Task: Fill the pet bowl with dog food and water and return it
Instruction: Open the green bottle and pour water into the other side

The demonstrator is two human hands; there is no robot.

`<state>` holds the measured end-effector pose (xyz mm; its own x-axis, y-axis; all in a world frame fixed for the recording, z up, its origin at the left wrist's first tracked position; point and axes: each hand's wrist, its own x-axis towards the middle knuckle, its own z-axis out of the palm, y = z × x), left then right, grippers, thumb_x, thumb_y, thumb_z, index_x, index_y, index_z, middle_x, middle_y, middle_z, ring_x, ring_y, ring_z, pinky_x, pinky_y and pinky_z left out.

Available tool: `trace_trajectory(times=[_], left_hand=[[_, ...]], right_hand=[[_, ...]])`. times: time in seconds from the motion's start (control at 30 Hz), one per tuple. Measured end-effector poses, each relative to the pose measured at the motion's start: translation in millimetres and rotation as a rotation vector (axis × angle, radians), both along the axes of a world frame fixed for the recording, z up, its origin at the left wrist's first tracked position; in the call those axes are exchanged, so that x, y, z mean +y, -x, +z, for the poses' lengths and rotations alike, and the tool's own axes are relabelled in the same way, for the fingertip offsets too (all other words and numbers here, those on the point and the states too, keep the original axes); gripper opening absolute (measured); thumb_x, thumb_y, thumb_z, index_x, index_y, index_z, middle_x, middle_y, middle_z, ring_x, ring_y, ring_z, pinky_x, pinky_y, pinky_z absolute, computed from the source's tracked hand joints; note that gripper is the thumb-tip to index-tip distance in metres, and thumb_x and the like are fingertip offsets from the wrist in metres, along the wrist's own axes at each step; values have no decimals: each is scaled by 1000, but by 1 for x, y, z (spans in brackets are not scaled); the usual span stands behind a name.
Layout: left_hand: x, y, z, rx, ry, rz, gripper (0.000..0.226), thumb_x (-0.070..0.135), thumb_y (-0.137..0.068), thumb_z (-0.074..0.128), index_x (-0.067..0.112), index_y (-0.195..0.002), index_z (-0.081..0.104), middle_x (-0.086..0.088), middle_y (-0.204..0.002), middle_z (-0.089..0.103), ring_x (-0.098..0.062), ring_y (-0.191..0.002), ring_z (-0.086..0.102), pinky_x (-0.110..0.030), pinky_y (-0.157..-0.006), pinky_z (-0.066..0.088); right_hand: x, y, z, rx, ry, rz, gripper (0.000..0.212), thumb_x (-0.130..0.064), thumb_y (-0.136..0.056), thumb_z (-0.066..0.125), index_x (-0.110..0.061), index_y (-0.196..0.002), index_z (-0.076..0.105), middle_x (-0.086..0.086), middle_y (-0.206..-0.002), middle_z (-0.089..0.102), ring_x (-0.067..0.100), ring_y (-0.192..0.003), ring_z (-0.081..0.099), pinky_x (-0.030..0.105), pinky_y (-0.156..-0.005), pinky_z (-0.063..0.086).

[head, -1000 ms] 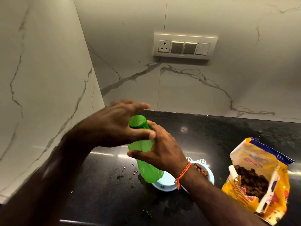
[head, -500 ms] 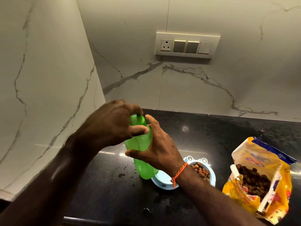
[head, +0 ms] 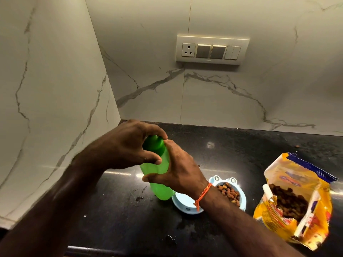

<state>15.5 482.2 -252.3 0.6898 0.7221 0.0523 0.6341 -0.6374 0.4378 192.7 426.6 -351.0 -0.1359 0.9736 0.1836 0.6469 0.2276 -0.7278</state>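
Observation:
A green plastic bottle (head: 161, 191) stands upright near the left of the black counter. My right hand (head: 178, 168) grips its body from the right side. My left hand (head: 128, 145) curls over the top, with fingers and thumb around the green cap (head: 153, 142). Just right of the bottle sits the light blue pet bowl (head: 185, 205). Its right compartment holds brown kibble (head: 229, 192); my right wrist hides much of the left compartment. An open yellow dog food bag (head: 295, 201) stands at the right, showing kibble inside.
Marble walls close off the corner at the left and back. A switch panel with a socket (head: 212, 50) hangs on the back wall. Small wet spots and crumbs (head: 139, 198) lie on the black counter (head: 232, 151) near the bottle. The counter's front edge runs along the bottom.
The bottle has come from a tilt over the bowl to upright. My left hand has turned around the cap, its thumb sliding lower, while my right hand keeps its grip.

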Motion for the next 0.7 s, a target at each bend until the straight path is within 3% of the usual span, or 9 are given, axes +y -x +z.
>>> trace_trajectory(times=[0.27, 0.37, 0.47, 0.57, 0.7], left_hand=[[10, 12, -6, 45, 54, 5, 69, 38, -72, 91, 31, -136, 65, 11, -119, 71, -5, -102, 68, -28, -88, 61], [12, 10, -12, 107, 58, 37, 66, 33, -76, 90, 31, -137, 63, 9, -120, 69, -6, -102, 65, -31, -90, 60], [14, 10, -19, 188, 20, 71, 65, 34, -78, 89, 34, -138, 62, 7, -122, 67, -11, -103, 62, -37, -94, 57], [18, 15, -28, 246, 7, 95, 62, 34, -80, 87, 37, -136, 60, 7, -123, 65, -14, -106, 58, -38, -96, 55], [25, 23, -32, 241, 56, 164, 59, 30, -80, 87, 40, -131, 59, 7, -123, 62, -14, -105, 58, -38, -94, 57]], right_hand=[[13, 8, -6, 21, 108, 119, 110, -61, -58, 90, -35, -149, 33, -12, -140, 50, 11, -124, 52, 42, -101, 51], [16, 5, -7, -30, 175, 196, 132, -51, -59, 94, -31, -159, 9, -3, -159, 29, 15, -143, 34, 39, -117, 38], [12, -9, -14, -126, 195, 193, 142, -59, -60, 89, -27, -161, -6, -2, -169, 5, 19, -154, 14, 43, -124, 26], [1, -36, -16, -141, 215, 105, 135, -61, -65, 85, -27, -161, -4, -3, -169, 6, 16, -154, 16, 42, -124, 26], [-13, -87, -19, -122, 158, -130, 104, -51, -78, 81, -29, -159, 20, -5, -161, 30, 13, -141, 41, 35, -114, 40]])
